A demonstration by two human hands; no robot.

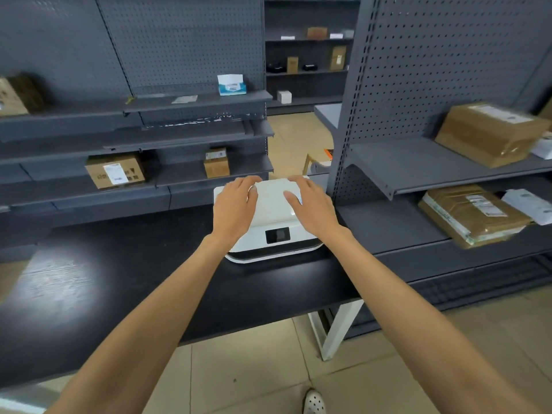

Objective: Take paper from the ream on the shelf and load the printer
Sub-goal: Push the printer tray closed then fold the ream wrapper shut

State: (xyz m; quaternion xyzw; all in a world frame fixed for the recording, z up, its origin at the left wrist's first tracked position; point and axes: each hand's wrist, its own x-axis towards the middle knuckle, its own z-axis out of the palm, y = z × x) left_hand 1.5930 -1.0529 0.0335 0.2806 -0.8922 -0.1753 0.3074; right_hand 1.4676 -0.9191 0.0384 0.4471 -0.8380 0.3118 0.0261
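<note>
Grey shelving stands behind a dark tabletop (119,264) where both hands rest on a white printer (274,210).

Near the far right corner of the tabletop sits the printer, its lid shut and its small screen (277,235) facing the person. The left hand (234,206) and the right hand (310,204) lie flat on the lid with fingers spread; neither grip is closed on anything and no paper is held. I cannot say for sure which package is the ream; a wrapped brown pack (472,215) lies on the lower shelf (388,228) to the right. The step in hand seems to be opening the paper input. To do it well, the fingers should find the rear edge of the lid and lift evenly on both sides, so the printer does not slide toward the tabletop edge.
</note>
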